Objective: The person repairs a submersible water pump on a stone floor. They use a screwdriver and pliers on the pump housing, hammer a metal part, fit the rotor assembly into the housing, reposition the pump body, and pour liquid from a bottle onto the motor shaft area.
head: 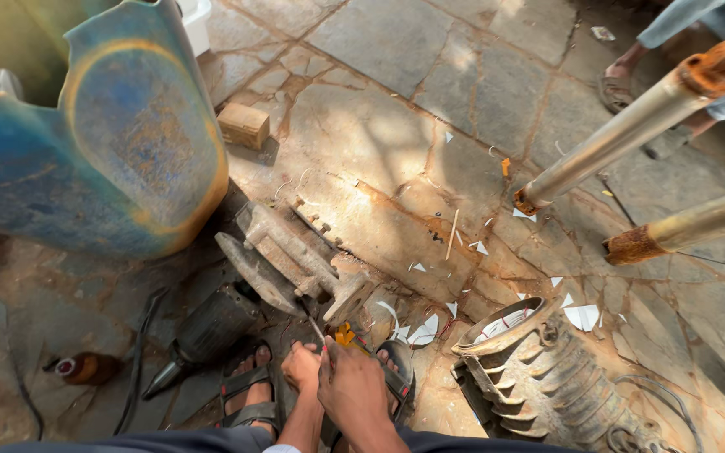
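- The thin metal rod (318, 331) pokes up and away from both hands, toward the gray metal clamp (295, 264).
- The right hand (352, 387) pinches its near end tight.
- The left hand (301, 366) is curled shut beside it, touching.
- One rod, one motor shell (539, 377), two rusty pipes (631, 126).

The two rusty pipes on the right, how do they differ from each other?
The upper pipe shows more of its length and slopes steeply, while the lower pipe shows less and lies flatter. The upper pipe looks pale grey with an orange fitting at its top end; the lower pipe is more yellow-brown. Both have rusted lower ends and point down toward the stone floor.
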